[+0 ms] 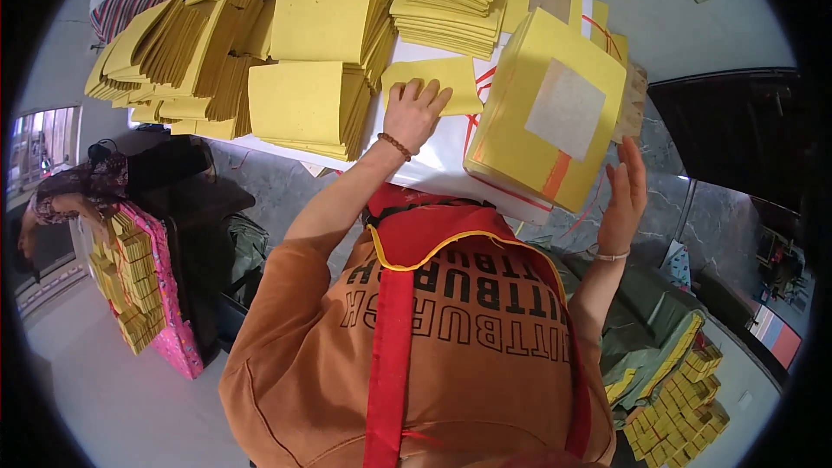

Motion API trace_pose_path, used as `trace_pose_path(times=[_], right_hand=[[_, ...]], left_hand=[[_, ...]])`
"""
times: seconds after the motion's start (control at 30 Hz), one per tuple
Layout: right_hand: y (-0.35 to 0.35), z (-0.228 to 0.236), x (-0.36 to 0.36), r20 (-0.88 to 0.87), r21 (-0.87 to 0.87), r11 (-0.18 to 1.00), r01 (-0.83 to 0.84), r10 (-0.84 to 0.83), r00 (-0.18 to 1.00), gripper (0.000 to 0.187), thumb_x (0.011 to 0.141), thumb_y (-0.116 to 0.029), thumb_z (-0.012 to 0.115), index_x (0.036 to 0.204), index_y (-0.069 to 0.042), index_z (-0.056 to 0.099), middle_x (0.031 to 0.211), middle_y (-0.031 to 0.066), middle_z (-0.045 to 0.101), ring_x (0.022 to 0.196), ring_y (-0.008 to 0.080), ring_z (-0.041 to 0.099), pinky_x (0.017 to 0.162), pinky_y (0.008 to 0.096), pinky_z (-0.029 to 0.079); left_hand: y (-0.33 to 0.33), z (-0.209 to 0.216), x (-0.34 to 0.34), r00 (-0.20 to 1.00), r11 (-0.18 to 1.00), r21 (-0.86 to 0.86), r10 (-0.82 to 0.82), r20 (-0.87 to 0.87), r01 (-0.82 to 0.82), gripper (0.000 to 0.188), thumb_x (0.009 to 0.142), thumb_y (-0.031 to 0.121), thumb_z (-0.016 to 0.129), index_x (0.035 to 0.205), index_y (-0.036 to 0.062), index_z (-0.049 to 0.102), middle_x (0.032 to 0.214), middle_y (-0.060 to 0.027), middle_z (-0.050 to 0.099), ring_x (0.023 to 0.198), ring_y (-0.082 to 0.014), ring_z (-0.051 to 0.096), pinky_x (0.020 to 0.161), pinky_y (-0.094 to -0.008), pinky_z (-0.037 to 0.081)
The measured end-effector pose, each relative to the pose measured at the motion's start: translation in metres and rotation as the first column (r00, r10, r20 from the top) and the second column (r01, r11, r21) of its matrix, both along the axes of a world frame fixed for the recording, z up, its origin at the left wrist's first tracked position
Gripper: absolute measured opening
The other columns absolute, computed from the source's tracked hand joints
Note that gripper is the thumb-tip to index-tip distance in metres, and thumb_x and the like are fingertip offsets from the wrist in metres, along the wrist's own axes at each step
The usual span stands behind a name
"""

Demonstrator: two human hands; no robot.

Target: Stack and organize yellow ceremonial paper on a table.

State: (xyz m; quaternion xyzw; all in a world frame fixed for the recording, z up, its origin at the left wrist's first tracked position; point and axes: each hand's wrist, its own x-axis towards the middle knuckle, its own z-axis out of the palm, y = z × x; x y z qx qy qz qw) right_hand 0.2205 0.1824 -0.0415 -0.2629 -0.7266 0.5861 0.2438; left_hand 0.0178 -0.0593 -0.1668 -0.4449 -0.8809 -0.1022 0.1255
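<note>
My left hand, a beaded bracelet at its wrist, lies on a folded yellow paper piece on the white tabletop. Its fingers are spread over the paper and the thumb is hidden. To the right of that piece sits a thick yellow paper-wrapped bundle, tilted, with a pale square patch and an orange strip on its top. My right hand is raised beside the bundle's right side, open, its fingers up and nothing in it. Whether it touches the bundle I cannot tell.
Stacks of folded yellow paper cover the table's left and far side. Red straps lie under and beside the bundle. At left, another person's arm reaches over a pink-edged holder of yellow packets. More yellow packets stand lower right.
</note>
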Motion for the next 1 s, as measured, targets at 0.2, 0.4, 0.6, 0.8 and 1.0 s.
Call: trace_pose_path(times=[0.2, 0.4, 0.6, 0.8, 1.0], right_hand=[[0.016, -0.055, -0.025, -0.148, -0.559, 0.825, -0.082, -0.002, 0.989, 0.052, 0.097, -0.038, 0.032, 0.139, -0.007, 0.028, 0.139, 0.0087, 0.038, 0.125, 0.0229, 0.04, 0.102, 0.0346, 0.034], [0.034, -0.089, -0.032, -0.102, -0.87, 0.493, -0.026, -0.128, 0.987, 0.044, 0.095, -0.027, 0.04, 0.133, -0.003, 0.036, 0.131, 0.0099, 0.046, 0.118, 0.0225, 0.045, 0.097, 0.0342, 0.038], [0.064, -0.111, -0.024, -0.097, -0.834, 0.551, -0.022, -0.106, 0.99, 0.044, 0.096, -0.027, 0.04, 0.132, -0.003, 0.037, 0.129, 0.0097, 0.046, 0.117, 0.0221, 0.046, 0.096, 0.0339, 0.039], [0.063, -0.129, 0.005, -0.094, -0.796, 0.605, -0.015, -0.1, 0.99, 0.043, 0.096, -0.027, 0.039, 0.131, -0.003, 0.038, 0.128, 0.0095, 0.047, 0.116, 0.0217, 0.047, 0.096, 0.0336, 0.039], [0.074, -0.152, 0.007, -0.097, -0.758, 0.652, -0.024, -0.076, 0.992, 0.042, 0.096, -0.027, 0.039, 0.13, -0.003, 0.039, 0.127, 0.0093, 0.048, 0.115, 0.0214, 0.047, 0.095, 0.0333, 0.04]], left_hand=[[-0.01, -0.012, -0.007, 0.991, 0.99, 0.046, -0.133, -0.007, 0.133, 0.055, 0.064, 0.011, 0.068, 0.118, 0.0197, 0.056, 0.118, -0.0025, 0.054, 0.105, -0.0231, 0.048, 0.086, -0.0408, 0.034], [-0.007, -0.012, -0.005, 0.993, 0.992, 0.048, -0.114, 0.021, 0.113, 0.054, 0.064, 0.009, 0.066, 0.116, 0.0185, 0.057, 0.117, -0.0031, 0.055, 0.105, -0.0237, 0.049, 0.087, -0.041, 0.034], [0.008, -0.02, -0.004, 0.971, 0.964, 0.121, -0.238, 0.01, 0.235, 0.048, 0.067, 0.006, 0.06, 0.114, 0.0165, 0.059, 0.115, -0.0039, 0.056, 0.103, -0.0236, 0.051, 0.087, -0.0407, 0.036], [0.006, -0.014, -0.028, 0.975, 0.969, 0.103, -0.221, -0.02, 0.222, 0.041, 0.07, 0.007, 0.058, 0.109, 0.0194, 0.062, 0.115, -0.0024, 0.057, 0.104, -0.0229, 0.051, 0.088, -0.0404, 0.036], [0.007, -0.01, -0.021, 0.992, 0.993, 0.051, -0.105, 0.07, 0.102, 0.042, 0.068, 0.007, 0.061, 0.107, 0.0201, 0.062, 0.116, -0.0017, 0.057, 0.109, -0.023, 0.048, 0.092, -0.0432, 0.033]])
